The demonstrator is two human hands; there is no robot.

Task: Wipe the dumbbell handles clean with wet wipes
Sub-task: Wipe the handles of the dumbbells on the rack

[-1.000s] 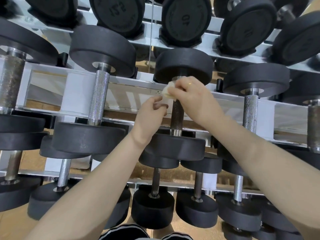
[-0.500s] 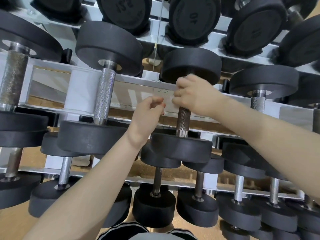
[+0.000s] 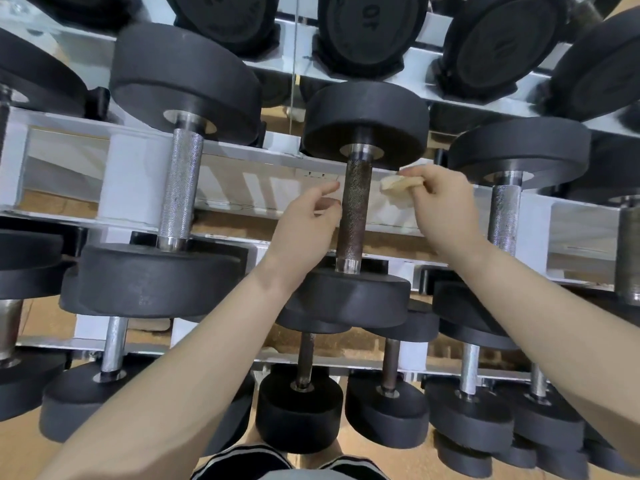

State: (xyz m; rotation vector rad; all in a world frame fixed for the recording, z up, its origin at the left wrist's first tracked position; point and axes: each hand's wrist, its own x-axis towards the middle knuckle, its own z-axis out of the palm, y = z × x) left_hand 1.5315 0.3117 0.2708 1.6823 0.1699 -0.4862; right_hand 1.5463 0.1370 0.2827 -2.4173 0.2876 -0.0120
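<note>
A black dumbbell with a dark, rusty knurled handle (image 3: 355, 216) lies on the middle shelf of the rack, straight ahead. My right hand (image 3: 445, 211) pinches a crumpled, yellowed wet wipe (image 3: 398, 190) just right of the handle, clear of it. My left hand (image 3: 306, 225) hovers at the handle's left side, fingers loosely curled and holding nothing, fingertips close to the bar.
A white metal rack (image 3: 138, 188) carries rows of black dumbbells above, below and on both sides. A bright knurled handle (image 3: 180, 188) lies to the left, another handle (image 3: 504, 220) to the right. Cork-coloured floor (image 3: 381, 459) shows below.
My right hand has let go of the dark handle and moved right with the wipe, baring the whole bar. The left hand stays beside the handle. The view has shifted slightly.
</note>
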